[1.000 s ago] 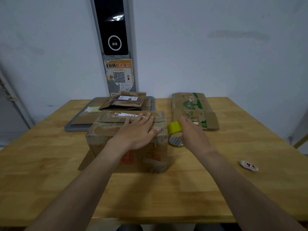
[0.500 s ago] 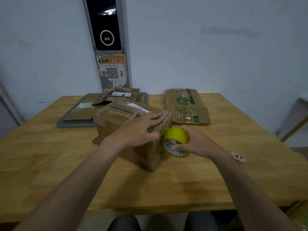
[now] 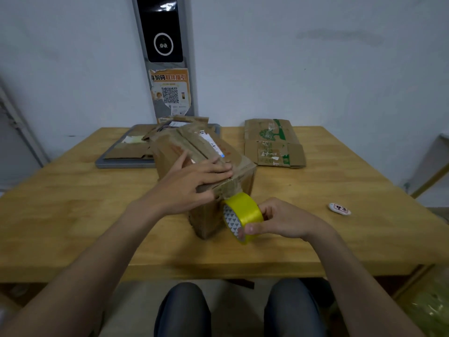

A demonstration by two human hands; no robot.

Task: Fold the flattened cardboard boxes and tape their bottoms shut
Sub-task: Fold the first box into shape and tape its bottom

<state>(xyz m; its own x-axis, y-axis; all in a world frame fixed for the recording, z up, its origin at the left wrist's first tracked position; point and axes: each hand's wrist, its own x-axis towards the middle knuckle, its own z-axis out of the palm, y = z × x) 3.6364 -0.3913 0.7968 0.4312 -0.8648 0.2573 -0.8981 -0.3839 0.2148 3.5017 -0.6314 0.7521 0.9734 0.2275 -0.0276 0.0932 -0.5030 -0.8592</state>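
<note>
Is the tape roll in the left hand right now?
No, the right hand grips the yellow tape roll, while the left hand presses on the folded box.

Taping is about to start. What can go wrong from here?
1. The left hand lies across the flap seam of the cardboard box; lifting it for the tape may let the flaps spring up.
2. The right hand holds the yellow tape roll low at the box's near end; the strip could go on skewed or drag the box.
</note>
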